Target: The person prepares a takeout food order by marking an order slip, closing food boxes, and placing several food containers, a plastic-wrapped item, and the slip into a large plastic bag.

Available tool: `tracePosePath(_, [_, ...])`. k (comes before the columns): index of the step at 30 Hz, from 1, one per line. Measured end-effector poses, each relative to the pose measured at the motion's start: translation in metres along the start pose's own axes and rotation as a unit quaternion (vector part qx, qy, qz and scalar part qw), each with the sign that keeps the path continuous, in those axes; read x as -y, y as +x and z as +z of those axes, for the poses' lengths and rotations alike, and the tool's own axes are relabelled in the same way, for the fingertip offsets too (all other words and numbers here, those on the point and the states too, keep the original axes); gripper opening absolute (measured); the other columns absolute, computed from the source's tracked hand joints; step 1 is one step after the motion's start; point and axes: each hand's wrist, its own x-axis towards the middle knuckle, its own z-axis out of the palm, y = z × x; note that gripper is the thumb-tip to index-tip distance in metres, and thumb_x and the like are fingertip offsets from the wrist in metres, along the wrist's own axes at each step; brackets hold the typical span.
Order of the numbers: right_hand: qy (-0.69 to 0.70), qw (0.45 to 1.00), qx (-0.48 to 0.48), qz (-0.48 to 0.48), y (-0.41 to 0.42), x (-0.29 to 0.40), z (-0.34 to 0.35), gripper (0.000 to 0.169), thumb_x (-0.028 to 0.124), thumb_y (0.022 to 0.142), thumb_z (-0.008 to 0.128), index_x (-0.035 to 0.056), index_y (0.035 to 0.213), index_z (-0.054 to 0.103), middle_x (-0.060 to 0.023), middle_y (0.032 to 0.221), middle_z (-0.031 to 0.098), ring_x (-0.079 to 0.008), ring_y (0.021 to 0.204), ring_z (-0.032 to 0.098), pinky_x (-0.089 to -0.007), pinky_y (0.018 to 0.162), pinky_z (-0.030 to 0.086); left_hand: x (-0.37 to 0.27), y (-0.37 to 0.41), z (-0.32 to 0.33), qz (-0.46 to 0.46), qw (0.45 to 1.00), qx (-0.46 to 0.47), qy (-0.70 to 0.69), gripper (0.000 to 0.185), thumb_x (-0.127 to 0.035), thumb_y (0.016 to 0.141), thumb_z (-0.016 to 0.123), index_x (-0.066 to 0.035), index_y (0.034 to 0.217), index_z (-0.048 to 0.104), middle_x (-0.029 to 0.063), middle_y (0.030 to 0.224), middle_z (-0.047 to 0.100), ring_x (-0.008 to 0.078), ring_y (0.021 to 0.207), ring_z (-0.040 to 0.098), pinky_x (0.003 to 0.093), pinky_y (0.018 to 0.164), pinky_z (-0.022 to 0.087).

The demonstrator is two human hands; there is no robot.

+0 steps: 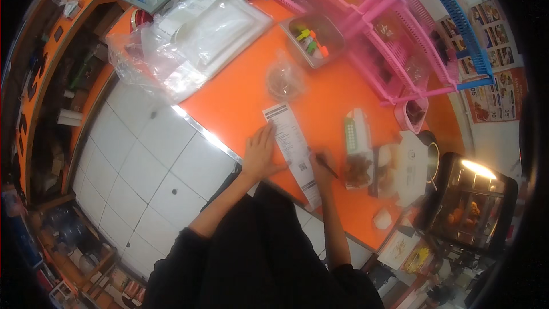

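Note:
A long printed paper receipt (296,150) lies on the orange tabletop (227,98) in front of me, its lower end reaching past the table's near edge. My left hand (260,154) rests on the receipt's left side, fingers spread, holding nothing. In my right hand (321,165) is a dark pen (328,166), held over the receipt's right side. Just beyond the paper sits a round clear container in a plastic bag (283,79). Right of my right hand are an open food box with brown pieces of food (358,169) and an opened white carton (411,165).
Stacked clear plastic bags (218,30) cover the far left of the table. A metal tray of highlighters (312,43) stands beside a pink plastic rack (386,38). A lit food warmer (472,206) is at the right. Orange shelving (55,51) runs along the left, beyond the tiled floor (146,171).

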Motion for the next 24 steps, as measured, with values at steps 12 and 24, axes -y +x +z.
tracePosePath(12, [0.074, 0.995, 0.052, 0.034, -0.003, 0.007, -0.002, 0.009, 0.0, 0.083, 0.059, 0.0026, 0.08, 0.052, 0.0021, 0.067, 0.053, -0.0026, 0.062, 0.049, -0.0191, 0.055, 0.04, 0.002, 0.0, 0.003, -0.003, 1.0, -0.003, 0.001, 0.103, -0.051, 0.059, 0.074, 0.005, 0.134, 0.031, 0.0161, 0.142, 0.03, 0.0314, 0.126, 0.033, 0.0428, 0.095, 0.031])
tracePosePath(24, [0.021, 0.998, 0.059, -0.014, 0.016, 0.0, -0.002, 0.01, -0.001, 0.082, 0.06, 0.0031, 0.077, 0.052, 0.0019, 0.068, 0.054, -0.0029, 0.065, 0.051, -0.018, 0.056, 0.04, 0.003, -0.001, 0.005, 0.002, 1.0, -0.011, 0.001, 0.104, -0.053, 0.058, 0.074, 0.003, 0.134, 0.031, 0.0152, 0.142, 0.03, 0.0309, 0.125, 0.033, 0.0427, 0.094, 0.031])
